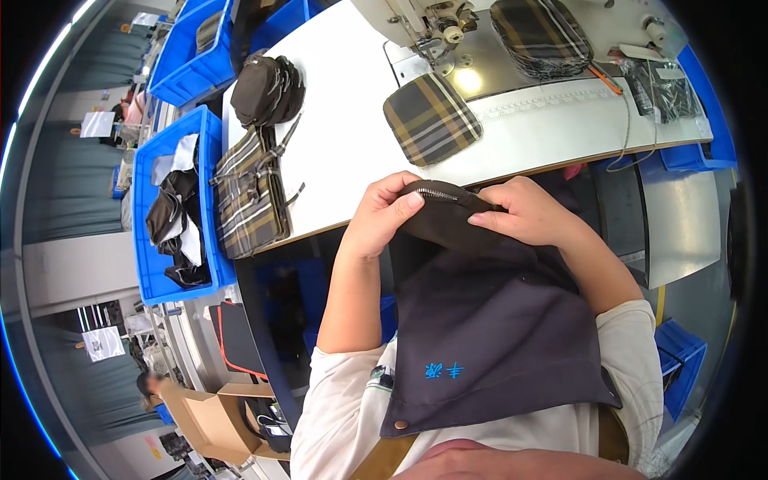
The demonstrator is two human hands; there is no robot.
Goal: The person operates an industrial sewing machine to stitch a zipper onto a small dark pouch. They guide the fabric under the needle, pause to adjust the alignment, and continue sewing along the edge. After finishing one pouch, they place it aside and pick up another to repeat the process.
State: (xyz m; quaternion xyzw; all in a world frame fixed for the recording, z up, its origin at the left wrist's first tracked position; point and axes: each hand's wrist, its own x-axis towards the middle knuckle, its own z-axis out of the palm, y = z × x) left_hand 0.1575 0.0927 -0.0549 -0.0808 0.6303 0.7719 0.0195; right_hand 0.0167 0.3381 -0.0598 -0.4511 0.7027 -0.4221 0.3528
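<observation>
Between my two hands is a dark brown fabric piece [446, 218] with a metal zipper [437, 194] along its curved upper edge. My left hand [386, 212] pinches its left end, thumb by the zipper teeth. On the other end, my right hand [524, 210] grips the edge with thumb and bent fingers. The piece is held just off the table's near edge, over my dark apron [496, 320]. Ahead of it, a rounded plaid fabric panel [433, 118] lies flat, close to the sewing machine [436, 36]. The underside of the held piece is hidden.
A stack of plaid panels [542, 36] sits right of the machine, near an orange-handled tool [606, 79]. At left on the white table [332, 120] are dark rounded pieces [266, 90] and folded plaid pieces [252, 192]. A blue bin [146, 256] with dark and white pieces stands beyond.
</observation>
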